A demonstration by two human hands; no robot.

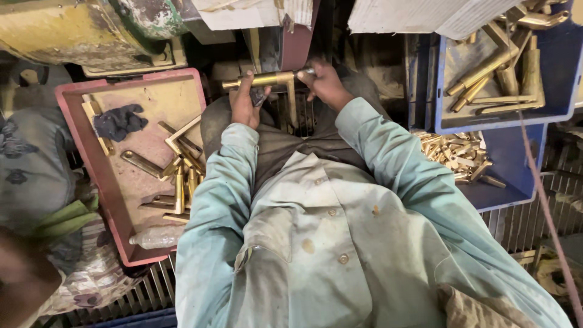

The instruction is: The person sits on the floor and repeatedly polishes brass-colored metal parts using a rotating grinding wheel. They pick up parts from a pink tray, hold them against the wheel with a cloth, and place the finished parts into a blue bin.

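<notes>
Head view: I see a red tray (pixel 73 115) at left, dusty, with brass pieces (pixel 179 173) and a dark rag (pixel 119 121). At right, stacked blue crates (pixel 562 79) carry more brass parts (small bits in the lower one). Centre, a T-shaped brass fitting (pixel 261 80) lies level; my left hand (pixel 244 103) wraps its left end, my right hand (pixel 325 84) closes round the other.

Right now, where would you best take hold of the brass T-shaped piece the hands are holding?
Grip the brass T-shaped piece by its long horizontal bar, one end each, as the left hand and right hand do, coming from below. The stem hangs down mid-bar, so the ends stay free.
</notes>
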